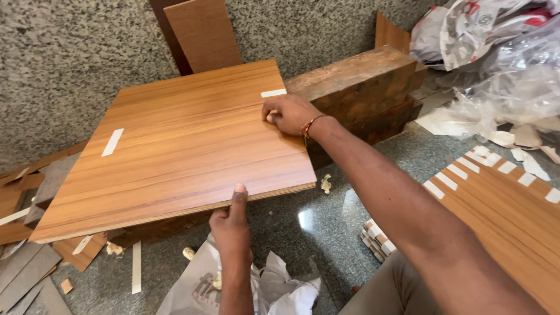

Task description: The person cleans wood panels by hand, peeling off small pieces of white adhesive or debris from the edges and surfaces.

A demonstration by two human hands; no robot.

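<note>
Left hand gripping near edge of laminated board, thumb on top; right hand curled, fingers together, pressing far edge beside wooden block.

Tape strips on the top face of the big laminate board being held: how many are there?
2. One tape strip lies near the left edge of the board; the other sits at the far right corner, just above the right hand. The hands may cover more.

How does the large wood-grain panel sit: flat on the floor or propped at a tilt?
Propped at a tilt. The panel rests its far edge on a wooden block; the left hand grips its raised near edge.
</note>
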